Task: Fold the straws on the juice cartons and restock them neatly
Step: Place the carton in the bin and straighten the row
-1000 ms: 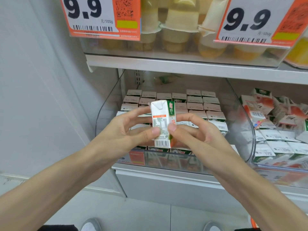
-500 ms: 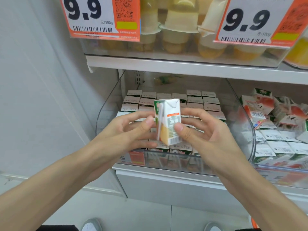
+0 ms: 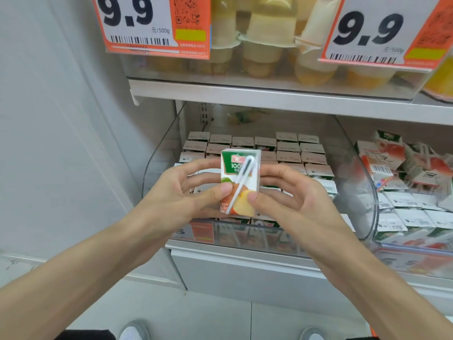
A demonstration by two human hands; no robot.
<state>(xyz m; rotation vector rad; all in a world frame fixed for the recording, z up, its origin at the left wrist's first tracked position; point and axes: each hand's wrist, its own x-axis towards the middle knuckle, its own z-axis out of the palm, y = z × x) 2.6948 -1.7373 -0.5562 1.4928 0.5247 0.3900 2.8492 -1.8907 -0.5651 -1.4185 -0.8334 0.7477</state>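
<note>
A small juice carton (image 3: 231, 168) with a green top and an apple picture is held upright in front of the shelf. Its wrapped white straw (image 3: 241, 184) runs diagonally across the face turned to me. My left hand (image 3: 181, 192) grips the carton's left side, thumb on the front. From the right, my right hand (image 3: 286, 192) holds the other side, thumb near the straw's lower end. Behind the carton, a clear bin (image 3: 365, 192) holds several neat rows of like cartons (image 3: 289, 148).
To the right, a second clear bin holds a loose pile of cartons (image 3: 411, 173). The shelf above (image 3: 269, 94) carries jelly cups and two orange 9.9 price tags (image 3: 152, 25). A white wall panel stands to the left. My shoes show on the floor below.
The carton has been turned in my hands: its back with the barcode faced me, then its side, now the front with the straw. Both hands stayed on it.
</note>
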